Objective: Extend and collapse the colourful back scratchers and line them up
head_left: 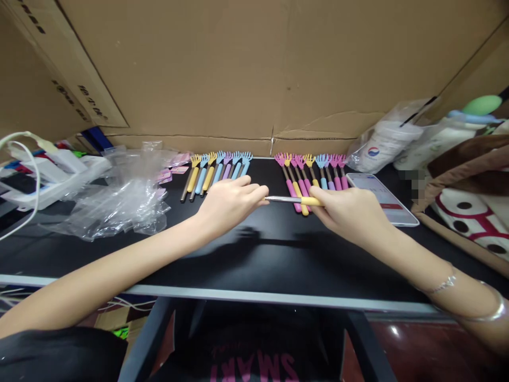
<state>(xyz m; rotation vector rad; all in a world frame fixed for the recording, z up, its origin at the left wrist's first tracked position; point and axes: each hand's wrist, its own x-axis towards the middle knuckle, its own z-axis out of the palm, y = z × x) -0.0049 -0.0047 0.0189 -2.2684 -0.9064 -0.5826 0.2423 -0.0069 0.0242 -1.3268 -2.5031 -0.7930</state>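
Observation:
Both my hands hold a yellow-handled back scratcher level above the black table. My right hand is closed round its yellow grip. At the other end of the metal rod, my left hand pinches it, and its fingers hide that tip. Behind my left hand lies a row of back scratchers in yellow, blue and purple, claws toward the cardboard. A second row of back scratchers, in pink, yellow, blue and purple, lies behind my right hand.
Clear plastic bags are heaped at left beside a white power strip. Pink cards lie behind them. At right are a phone, a bagged cup and a brown-edged bag. A cardboard wall closes the back.

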